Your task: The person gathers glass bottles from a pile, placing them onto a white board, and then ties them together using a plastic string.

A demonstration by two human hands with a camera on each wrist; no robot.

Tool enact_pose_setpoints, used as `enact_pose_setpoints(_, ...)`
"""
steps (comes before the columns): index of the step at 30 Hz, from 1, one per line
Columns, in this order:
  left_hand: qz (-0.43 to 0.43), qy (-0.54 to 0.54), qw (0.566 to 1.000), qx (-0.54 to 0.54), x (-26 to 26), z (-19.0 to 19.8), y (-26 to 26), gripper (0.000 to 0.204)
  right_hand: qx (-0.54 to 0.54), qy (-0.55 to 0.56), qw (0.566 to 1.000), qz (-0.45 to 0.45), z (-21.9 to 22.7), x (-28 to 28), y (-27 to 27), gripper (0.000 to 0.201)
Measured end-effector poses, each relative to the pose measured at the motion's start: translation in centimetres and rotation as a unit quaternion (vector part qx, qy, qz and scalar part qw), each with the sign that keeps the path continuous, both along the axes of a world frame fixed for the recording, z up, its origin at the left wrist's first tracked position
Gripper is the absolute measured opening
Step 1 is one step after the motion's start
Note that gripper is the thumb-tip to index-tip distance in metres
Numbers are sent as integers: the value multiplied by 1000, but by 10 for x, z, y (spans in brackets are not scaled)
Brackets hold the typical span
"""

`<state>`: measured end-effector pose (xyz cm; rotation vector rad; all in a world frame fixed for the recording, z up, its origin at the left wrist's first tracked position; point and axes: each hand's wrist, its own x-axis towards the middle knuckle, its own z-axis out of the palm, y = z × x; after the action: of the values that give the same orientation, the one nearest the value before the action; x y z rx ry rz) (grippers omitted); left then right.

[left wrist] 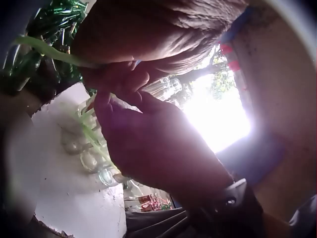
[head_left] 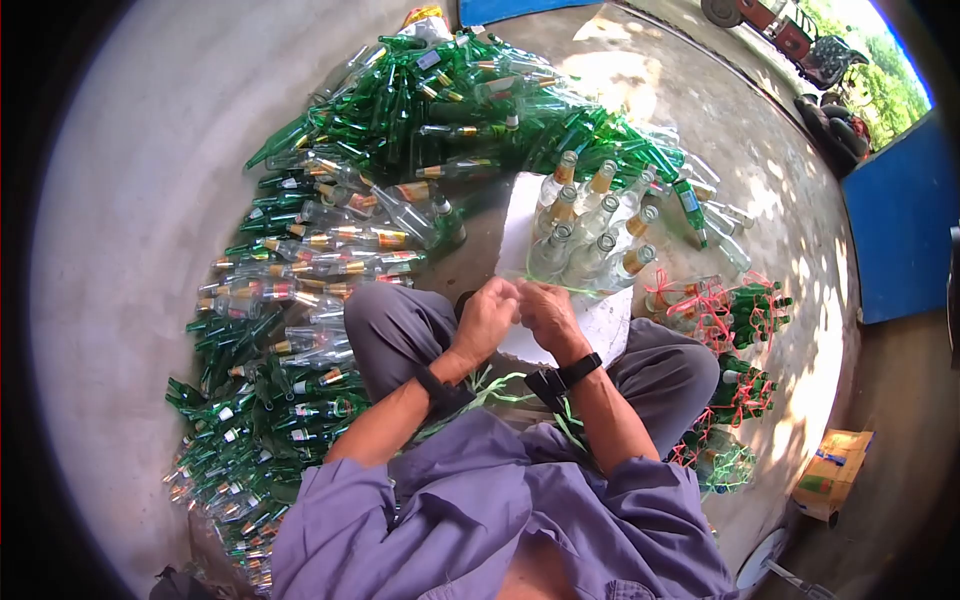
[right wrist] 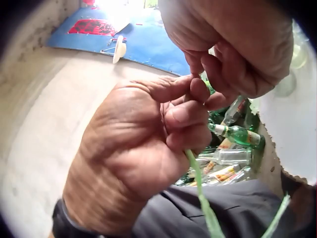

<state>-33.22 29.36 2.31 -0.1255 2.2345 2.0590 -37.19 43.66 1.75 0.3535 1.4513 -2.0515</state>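
In the head view, several clear glass bottles [head_left: 551,255] stand bunched upright on a white board [head_left: 515,225]. A thin green plastic strip [head_left: 572,290] runs around the near side of the bunch. Just short of the bottles, my left hand [head_left: 487,322] and right hand [head_left: 550,318] meet. In the right wrist view, a length of the green strip [right wrist: 198,191] hangs from the left hand's curled fingers [right wrist: 188,111], which pinch it. The right hand's thumb and finger pinch at the same spot, touching the left fingertips. Fingers hide the part of the strip between them.
A big heap of green bottles [head_left: 400,100] lies at the back, and rows of bottles [head_left: 330,240] lie along the left. Bottle bundles tied with red strips [head_left: 712,310] stand at the right. More green strips [head_left: 490,385] lie across the lap. A yellow carton [head_left: 832,470] is far right.
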Motion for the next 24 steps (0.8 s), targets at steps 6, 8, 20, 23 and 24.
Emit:
enact_pose_setpoints(6, -82, 13, 996, 27, 43, 37, -5, 18, -164, -75, 983, -16, 25, -16, 23, 19)
enact_pose_setpoints(8, -108, 7, 994, 34, 54, 52, -8, 19, -179, -96, 979, -1, 45, -18, 29, 14)
enact_pose_setpoints(20, -149, 14, 988, -28, 45, 34, -7, 19, 29, 34, 982, 184, 115, -43, 52, 17)
enact_pose_setpoints(23, -141, -22, 990, -23, 24, 30, 3, 19, 174, 131, 948, 233, 122, -59, 47, 19)
enact_pose_setpoints(24, -121, 32, 992, -29, 17, 26, 7, 19, 213, 175, 928, 249, 127, -64, 46, 22)
